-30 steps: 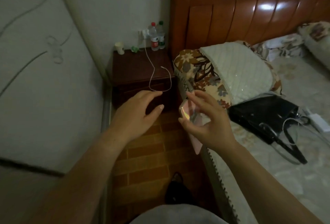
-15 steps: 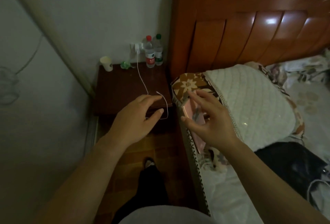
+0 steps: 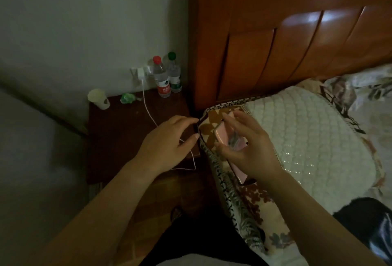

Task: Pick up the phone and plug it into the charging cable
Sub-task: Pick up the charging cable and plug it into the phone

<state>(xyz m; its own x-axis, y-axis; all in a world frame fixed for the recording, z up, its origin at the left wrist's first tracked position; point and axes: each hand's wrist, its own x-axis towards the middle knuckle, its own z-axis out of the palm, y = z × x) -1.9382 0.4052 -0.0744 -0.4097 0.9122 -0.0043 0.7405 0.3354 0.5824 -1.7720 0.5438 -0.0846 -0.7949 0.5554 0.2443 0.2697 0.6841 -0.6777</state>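
My right hand (image 3: 248, 149) grips a pink phone (image 3: 224, 136) over the edge of the bed, beside a floral pillow. The phone is tilted, its lower end sticking out below my palm. A white charging cable (image 3: 148, 113) runs from a white charger (image 3: 141, 73) in the wall socket down across the dark wooden nightstand (image 3: 118, 138) and loops off its front edge. My left hand (image 3: 167, 144) hovers over the nightstand's right front corner, thumb and fingers apart above the cable loop. The cable's free end is hidden under that hand.
Two water bottles (image 3: 166, 76), a paper cup (image 3: 98, 99) and a green wrapper (image 3: 127, 98) stand at the back of the nightstand. A wooden headboard (image 3: 275, 42) rises behind the quilted pillow (image 3: 307, 134). A black bag (image 3: 369, 223) lies on the bed at right.
The view has moved closer to the nightstand. Both hands have travelled forward: the left now over the cable loop, the right still holding the phone.
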